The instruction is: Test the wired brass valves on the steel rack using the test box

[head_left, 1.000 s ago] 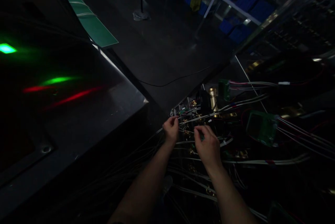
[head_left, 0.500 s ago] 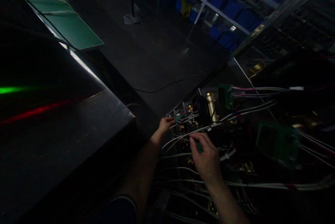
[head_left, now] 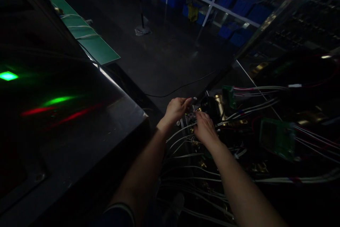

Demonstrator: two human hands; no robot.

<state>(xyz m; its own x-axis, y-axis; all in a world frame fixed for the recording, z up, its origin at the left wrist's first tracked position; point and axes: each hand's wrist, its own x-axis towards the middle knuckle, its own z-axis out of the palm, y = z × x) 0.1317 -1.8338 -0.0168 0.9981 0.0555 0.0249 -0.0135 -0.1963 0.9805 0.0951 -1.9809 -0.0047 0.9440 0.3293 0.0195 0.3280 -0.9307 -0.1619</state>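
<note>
Dim floor [head_left: 170,60] beyond. Small dark piece [head_left: 195,98] at my left hand's [head_left: 175,109] pinched fingertips, long axis unclear; my right hand [head_left: 205,126] just beside, nearer brass pipe [head_left: 220,105], fingers bent, grip can't tell.

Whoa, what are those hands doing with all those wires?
The person's left hand and right hand are close together among thin pale wires, near a brass fitting. The left fingertips seem to pinch something small, too dark to make out. Green circuit boards with wires attached sit to the right.
</note>
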